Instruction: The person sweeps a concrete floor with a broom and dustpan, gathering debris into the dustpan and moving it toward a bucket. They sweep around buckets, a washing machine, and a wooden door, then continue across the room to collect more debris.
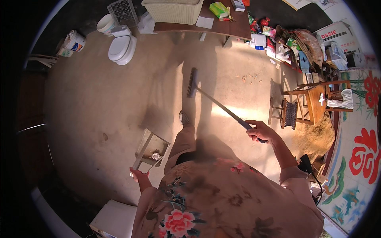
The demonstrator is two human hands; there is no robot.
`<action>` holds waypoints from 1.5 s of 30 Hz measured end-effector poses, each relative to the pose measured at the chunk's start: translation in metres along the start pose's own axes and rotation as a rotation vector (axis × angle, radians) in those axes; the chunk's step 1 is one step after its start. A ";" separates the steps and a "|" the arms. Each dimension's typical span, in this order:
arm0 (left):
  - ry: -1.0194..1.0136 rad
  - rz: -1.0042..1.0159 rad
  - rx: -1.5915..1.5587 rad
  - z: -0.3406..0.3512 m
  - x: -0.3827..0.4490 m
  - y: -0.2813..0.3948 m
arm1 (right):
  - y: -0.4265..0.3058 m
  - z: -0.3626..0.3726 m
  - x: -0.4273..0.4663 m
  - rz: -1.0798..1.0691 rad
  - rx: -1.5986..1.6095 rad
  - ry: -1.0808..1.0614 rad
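Observation:
My right hand (260,131) grips the dark end of a long-handled broom (218,104). The broom's bristled head (193,82) is ahead of my shoe, its bristles facing left. Low on the left, my left hand (139,174) is closed on the handle of a metal dustpan (146,135). A crumpled white wad (156,156) lies in the pan, with some dark dirt near it. Several small cigarette-butt-like bits (244,79) are scattered on the concrete floor, to the right of the broom head.
A white toilet (122,49) and buckets (74,43) stand at the upper left. A brown table (178,27) bears a plastic basket (172,12). Piled boxes (303,61), a wooden chair (317,99) and a sand-like heap (320,136) line the right. A white box (114,215) stands at the lower left.

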State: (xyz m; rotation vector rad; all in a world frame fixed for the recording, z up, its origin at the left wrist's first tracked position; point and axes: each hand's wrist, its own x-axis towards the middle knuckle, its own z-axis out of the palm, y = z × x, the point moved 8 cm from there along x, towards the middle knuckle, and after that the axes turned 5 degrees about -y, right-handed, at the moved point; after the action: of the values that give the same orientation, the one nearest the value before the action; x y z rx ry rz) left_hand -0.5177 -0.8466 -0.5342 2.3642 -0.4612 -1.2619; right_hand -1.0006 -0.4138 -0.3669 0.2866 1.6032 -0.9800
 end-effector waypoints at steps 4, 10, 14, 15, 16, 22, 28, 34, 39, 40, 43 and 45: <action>-0.014 -0.002 -0.055 0.002 -0.007 0.015 | -0.046 0.089 0.099 -0.155 -0.043 -0.259; -0.053 0.030 -0.153 0.005 -0.035 0.046 | -0.100 0.165 0.211 -0.275 0.069 -0.342; -0.021 0.041 -0.198 0.008 -0.044 0.054 | -0.084 0.119 0.215 -0.113 0.089 -0.284; -0.001 0.040 -0.206 0.009 -0.045 0.056 | -0.083 0.103 0.206 -0.182 0.161 -0.256; -0.005 0.044 -0.197 0.010 -0.042 0.057 | -0.068 0.076 0.196 -0.063 0.123 -0.240; -0.008 0.034 -0.117 0.033 -0.031 0.060 | -0.003 -0.056 0.107 0.123 0.175 0.026; -0.013 0.022 -0.017 0.047 -0.024 0.064 | 0.023 -0.117 0.040 0.203 0.210 0.126; 0.026 -0.023 0.020 0.046 -0.026 0.062 | 0.008 -0.084 0.017 0.225 0.311 0.165; 0.014 -0.024 -0.031 0.033 -0.017 0.052 | -0.039 -0.005 0.011 0.183 0.381 0.203; 0.009 -0.033 -0.034 0.031 -0.015 0.045 | -0.047 0.010 0.011 0.159 0.347 0.200; -0.011 -0.049 -0.047 0.034 -0.008 0.026 | -0.072 0.043 0.039 0.088 0.340 0.130; 0.045 -0.019 -0.046 0.021 -0.002 0.031 | -0.089 0.083 0.087 0.024 0.358 -0.036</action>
State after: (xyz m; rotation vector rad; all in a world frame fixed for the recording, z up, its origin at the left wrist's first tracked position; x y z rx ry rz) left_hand -0.5390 -0.8763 -0.5280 2.3583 -0.3926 -1.2125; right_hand -1.0269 -0.5558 -0.4040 0.5286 1.3825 -1.2458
